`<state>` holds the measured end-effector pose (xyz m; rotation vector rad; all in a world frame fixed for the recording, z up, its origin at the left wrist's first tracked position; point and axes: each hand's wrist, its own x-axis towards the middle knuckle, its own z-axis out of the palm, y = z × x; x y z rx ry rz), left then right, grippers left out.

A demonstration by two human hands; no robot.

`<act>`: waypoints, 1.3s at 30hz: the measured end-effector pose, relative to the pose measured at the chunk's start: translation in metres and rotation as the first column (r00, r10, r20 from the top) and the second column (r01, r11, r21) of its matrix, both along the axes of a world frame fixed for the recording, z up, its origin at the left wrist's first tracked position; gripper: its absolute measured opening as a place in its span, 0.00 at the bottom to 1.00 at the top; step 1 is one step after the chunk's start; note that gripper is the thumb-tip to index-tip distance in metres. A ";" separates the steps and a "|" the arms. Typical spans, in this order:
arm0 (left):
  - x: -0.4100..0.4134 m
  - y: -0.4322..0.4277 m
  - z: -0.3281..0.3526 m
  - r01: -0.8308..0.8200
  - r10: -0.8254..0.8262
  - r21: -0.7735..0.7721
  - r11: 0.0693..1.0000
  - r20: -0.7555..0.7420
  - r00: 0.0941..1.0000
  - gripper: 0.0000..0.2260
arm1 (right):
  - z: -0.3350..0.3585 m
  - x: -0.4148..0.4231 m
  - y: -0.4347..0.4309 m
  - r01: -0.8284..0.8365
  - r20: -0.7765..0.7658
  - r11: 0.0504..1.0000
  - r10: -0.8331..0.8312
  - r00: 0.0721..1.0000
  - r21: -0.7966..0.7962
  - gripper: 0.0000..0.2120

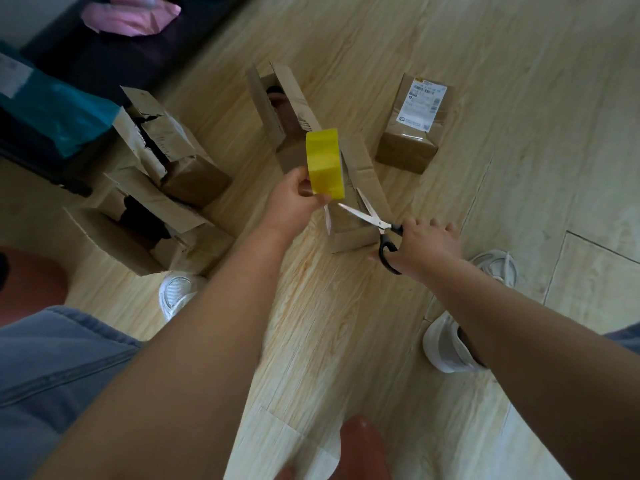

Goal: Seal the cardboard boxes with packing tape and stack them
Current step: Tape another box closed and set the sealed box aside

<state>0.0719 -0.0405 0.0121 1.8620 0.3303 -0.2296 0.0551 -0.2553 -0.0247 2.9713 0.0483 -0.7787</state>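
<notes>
Left grip (294, 206) pinching the yellow roll of packing tape (323, 161), right grip (426, 244) curled through the black-handled scissors (375, 221), blades parted above the small brown cardboard box (349, 237) on the wooden floor (311, 306), I fear the slack tape tail (327, 218) may fold onto itself if cut unsupported.

Yellow tape roll (324, 163); black-handled scissors (377, 226); brown boxes (408, 133); pale wood-grain floor (519, 64).

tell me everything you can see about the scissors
The scissors have black plastic-looking loop handles and shiny metal blades. The blades are spread open, pointing toward a strip hanging from the yellow tape roll. The right hand grips the handles. They are held over a small cardboard box; contact with it cannot be told.
</notes>
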 end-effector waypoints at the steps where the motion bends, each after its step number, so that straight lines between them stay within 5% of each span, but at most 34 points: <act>1: -0.001 -0.002 -0.003 -0.021 0.021 -0.023 1.000 0.001 1.000 0.14 | -0.001 0.001 -0.001 0.045 -0.008 0.998 -0.044 0.999 0.033 0.39; 9: -0.008 -0.008 -0.017 -0.098 0.099 -0.094 0.991 0.002 0.995 0.14 | -0.013 -0.005 -0.014 0.389 -0.043 0.902 -0.388 0.921 0.186 0.41; 13: -0.004 -0.015 -0.020 -0.117 0.118 -0.130 0.985 -0.006 0.993 0.12 | -0.022 -0.001 -0.005 0.671 -0.352 0.591 -0.573 0.740 0.448 0.48; 17: 0.003 -0.026 -0.019 -0.097 0.104 -0.182 0.979 0.029 0.994 0.13 | -0.023 0.015 0.012 0.819 -0.535 0.295 -0.639 0.552 0.493 0.35; 21: 0.008 -0.037 -0.024 -0.061 0.066 -0.205 0.977 0.018 0.998 0.12 | -0.010 0.025 0.016 0.873 -0.621 0.228 -0.627 0.470 0.431 0.32; 26: 0.010 -0.045 -0.026 0.041 -0.040 -0.041 0.998 0.024 0.999 0.10 | -0.006 0.019 0.003 0.846 -0.600 0.126 -0.652 0.465 0.519 0.30; 29: 0.008 -0.042 -0.025 0.072 -0.072 0.028 0.997 -0.003 0.997 0.10 | -0.016 0.008 -0.015 0.769 -0.421 0.267 -0.709 0.565 0.581 0.31; 33: 0.005 -0.035 -0.026 0.068 -0.067 0.042 0.997 -0.008 0.998 0.11 | -0.023 0.004 -0.032 0.744 -0.327 0.535 -0.675 0.662 0.400 0.30; 39: 0.007 -0.035 -0.032 0.066 -0.066 0.039 0.997 0.003 0.998 0.11 | -0.030 0.008 -0.028 0.790 -0.476 0.573 -0.644 0.599 0.217 0.20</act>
